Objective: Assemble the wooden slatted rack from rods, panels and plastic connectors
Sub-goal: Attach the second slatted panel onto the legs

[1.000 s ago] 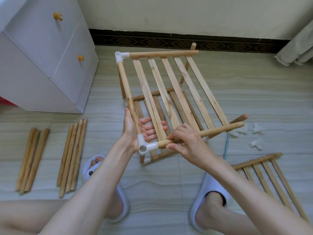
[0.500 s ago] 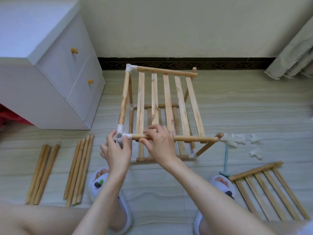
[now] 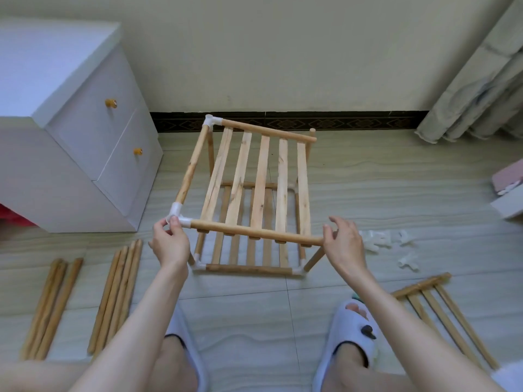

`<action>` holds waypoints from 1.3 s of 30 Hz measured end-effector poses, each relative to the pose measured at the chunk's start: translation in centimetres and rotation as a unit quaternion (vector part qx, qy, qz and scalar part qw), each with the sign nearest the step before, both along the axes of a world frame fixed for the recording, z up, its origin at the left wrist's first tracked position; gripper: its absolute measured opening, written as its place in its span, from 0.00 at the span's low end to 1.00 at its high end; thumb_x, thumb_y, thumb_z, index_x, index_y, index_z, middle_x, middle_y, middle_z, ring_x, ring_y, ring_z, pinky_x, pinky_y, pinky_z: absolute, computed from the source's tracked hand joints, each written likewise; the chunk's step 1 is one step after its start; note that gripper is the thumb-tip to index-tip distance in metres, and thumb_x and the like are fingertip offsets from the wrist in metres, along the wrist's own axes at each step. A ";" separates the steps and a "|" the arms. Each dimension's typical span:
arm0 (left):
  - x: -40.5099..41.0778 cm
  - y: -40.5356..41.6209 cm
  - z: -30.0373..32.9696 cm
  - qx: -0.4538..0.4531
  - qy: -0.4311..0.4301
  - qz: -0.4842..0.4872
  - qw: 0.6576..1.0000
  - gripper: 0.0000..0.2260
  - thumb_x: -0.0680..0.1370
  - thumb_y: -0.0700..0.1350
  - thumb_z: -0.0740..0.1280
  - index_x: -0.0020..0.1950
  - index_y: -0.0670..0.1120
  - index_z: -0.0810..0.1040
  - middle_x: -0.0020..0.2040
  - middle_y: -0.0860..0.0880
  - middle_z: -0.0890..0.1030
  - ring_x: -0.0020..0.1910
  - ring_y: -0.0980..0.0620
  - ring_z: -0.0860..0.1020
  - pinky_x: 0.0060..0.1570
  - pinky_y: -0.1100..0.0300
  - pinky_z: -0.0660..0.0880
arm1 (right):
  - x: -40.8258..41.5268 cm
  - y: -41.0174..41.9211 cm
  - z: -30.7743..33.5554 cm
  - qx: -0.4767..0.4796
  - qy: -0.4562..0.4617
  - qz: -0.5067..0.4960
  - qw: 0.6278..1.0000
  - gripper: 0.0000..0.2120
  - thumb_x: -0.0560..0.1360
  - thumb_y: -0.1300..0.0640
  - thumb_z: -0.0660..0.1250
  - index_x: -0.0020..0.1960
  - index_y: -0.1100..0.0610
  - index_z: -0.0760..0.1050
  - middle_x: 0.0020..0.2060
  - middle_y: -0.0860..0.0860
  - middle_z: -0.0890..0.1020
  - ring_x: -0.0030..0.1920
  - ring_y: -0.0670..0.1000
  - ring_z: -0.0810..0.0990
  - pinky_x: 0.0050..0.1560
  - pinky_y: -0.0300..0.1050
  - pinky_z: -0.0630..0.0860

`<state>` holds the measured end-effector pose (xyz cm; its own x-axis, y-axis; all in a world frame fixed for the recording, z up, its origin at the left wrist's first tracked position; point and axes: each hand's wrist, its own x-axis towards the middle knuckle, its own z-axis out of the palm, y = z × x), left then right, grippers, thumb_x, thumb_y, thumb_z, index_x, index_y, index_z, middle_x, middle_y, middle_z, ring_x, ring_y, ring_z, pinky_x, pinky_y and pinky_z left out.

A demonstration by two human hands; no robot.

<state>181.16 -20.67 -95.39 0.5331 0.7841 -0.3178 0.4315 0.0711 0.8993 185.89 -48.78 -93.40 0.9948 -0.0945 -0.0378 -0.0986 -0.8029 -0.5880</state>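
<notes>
Head view, only one. Half-built pale wooden slatted rack [image 3: 254, 193] stands on the tiled floor, mid-frame, in front of the wall skirting, w/ a lower slat tier and an upper slat panel sitting on top. Left hand [image 3: 169, 244] pinches the white plastic corner connector [image 3: 177, 216] at the near-left top corner. Right hand [image 3: 343, 244] is at the free right end of the near round wooden top rod [image 3: 257, 233], fingers loosely curved around the rod tip; touching it, but can't tell if it's really gripping. That end has no connector yet, same for the far-right corner; the near-right upright leg [image 3: 314, 258] leans out, not joined to the rod.

Spares: white plastic connectors [image 3: 379, 241] scattered on floor just right of the rack; two bundles of loose round wooden rods [image 3: 119, 295] on floor at left; spare wooden slat panel [image 3: 441, 312] on floor at right. White drawer cabinet [image 3: 93, 154] at left, grey curtain top right.

Step in hand, imo: seating the near rod in the left connector and squaring the top frame before capping the right end. To do it well: brace the connector w/ left hand, push the rod straight along its axis, no twisting, so slats stay put. Then fit a connector on the free end and pull the leaning leg upright into it. Risk: pushing at an angle pops the left joint.
</notes>
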 end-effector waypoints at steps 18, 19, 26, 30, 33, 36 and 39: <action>-1.4 -10.8 0.1 0.398 -0.089 -0.322 0.855 0.13 0.73 0.34 0.68 0.55 0.45 0.78 0.55 0.47 0.75 0.59 0.48 0.72 0.61 0.47 0.66 | 1.0 -1.1 -1.4 0.365 0.120 -0.095 0.918 0.04 0.73 0.63 0.68 0.42 0.56 0.80 0.42 0.52 0.83 0.49 0.51 0.80 0.57 0.45 0.75; -0.9 -11.8 0.1 0.427 -0.104 -0.364 0.821 0.13 0.72 0.34 0.70 0.54 0.45 0.79 0.53 0.48 0.76 0.57 0.49 0.73 0.58 0.48 0.67 | 1.3 -1.5 -1.4 0.393 0.136 -0.093 0.905 0.04 0.74 0.62 0.67 0.41 0.57 0.80 0.41 0.52 0.83 0.48 0.51 0.80 0.57 0.46 0.75; 3.0 -16.1 -0.2 0.525 -0.095 -0.517 0.670 0.22 0.68 0.49 0.75 0.60 0.52 0.74 0.50 0.51 0.78 0.49 0.50 0.78 0.50 0.51 0.72 | 4.1 -6.9 -5.2 0.427 0.175 -0.248 0.852 0.13 0.77 0.63 0.59 0.56 0.72 0.73 0.51 0.68 0.79 0.50 0.65 0.79 0.61 0.57 0.73; 5.2 -17.5 -0.5 0.549 -0.139 -0.538 0.624 0.09 0.76 0.52 0.61 0.53 0.52 0.75 0.41 0.53 0.77 0.39 0.51 0.76 0.39 0.56 0.71 | 5.4 -10.0 -9.8 0.345 0.190 -0.282 0.875 0.12 0.77 0.64 0.57 0.56 0.62 0.76 0.39 0.56 0.79 0.41 0.55 0.77 0.45 0.48 0.74; 6.2 -17.9 -1.2 0.548 -0.152 -0.548 0.613 0.11 0.77 0.51 0.57 0.49 0.50 0.77 0.38 0.52 0.76 0.36 0.50 0.74 0.34 0.57 0.71 | 6.8 -12.0 -12.1 0.224 0.211 -0.265 0.914 0.16 0.79 0.61 0.56 0.65 0.61 0.72 0.58 0.58 0.78 0.59 0.59 0.75 0.58 0.50 0.71; 6.4 -18.0 -1.7 0.510 -0.169 -0.554 0.636 0.10 0.78 0.49 0.60 0.51 0.47 0.79 0.41 0.51 0.78 0.38 0.51 0.75 0.32 0.55 0.74 | 8.6 -13.7 -13.9 0.104 0.220 -0.204 0.948 0.19 0.80 0.62 0.53 0.70 0.61 0.66 0.66 0.59 0.71 0.65 0.60 0.70 0.60 0.48 0.68; 6.6 -18.0 -1.8 0.474 -0.182 -0.553 0.661 0.10 0.77 0.49 0.62 0.51 0.46 0.80 0.43 0.53 0.78 0.39 0.54 0.75 0.33 0.56 0.74 | 9.8 -14.9 -16.1 -0.018 0.197 -0.115 0.974 0.21 0.79 0.65 0.53 0.72 0.63 0.61 0.68 0.63 0.66 0.66 0.63 0.66 0.62 0.50 0.65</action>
